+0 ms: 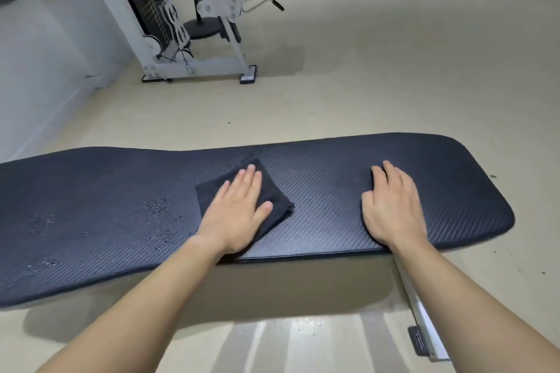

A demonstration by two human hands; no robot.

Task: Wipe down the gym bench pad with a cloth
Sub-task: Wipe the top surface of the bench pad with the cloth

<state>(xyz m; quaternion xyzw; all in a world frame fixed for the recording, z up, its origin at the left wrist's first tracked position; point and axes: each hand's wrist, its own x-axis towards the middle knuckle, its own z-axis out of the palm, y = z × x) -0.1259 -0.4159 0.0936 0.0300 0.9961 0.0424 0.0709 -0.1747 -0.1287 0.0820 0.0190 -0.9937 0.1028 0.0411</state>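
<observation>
1. Cloth point(274, 201): small, dark, folded roughly square, lying flat on the bench pad point(333, 191) just left of frame centre, one corner pointing to the upper centre.
2. Left hand point(239, 215): palm down on top of the cloth, fingers straight and close together, thumb out to the right; pressing it flat, not gripping round it.
3. Right hand point(391, 209): flat on bare pad, right of centre, well apart from the cloth; fingers extended, holding nothing, heel at the pad's near edge.
4. Pad: long, black, woven texture, running across the frame from lower left to mid right; rounded end at right.
5. Water droplets point(160, 209): scattered on the pad left of the cloth; pad right of the cloth looks dry.
6. Floor point(363, 85): beige. White bench leg point(419, 309) at lower right.
7. Weight machine point(197, 24): white frame w/ black seat, upper left-centre, well behind the pad.
</observation>
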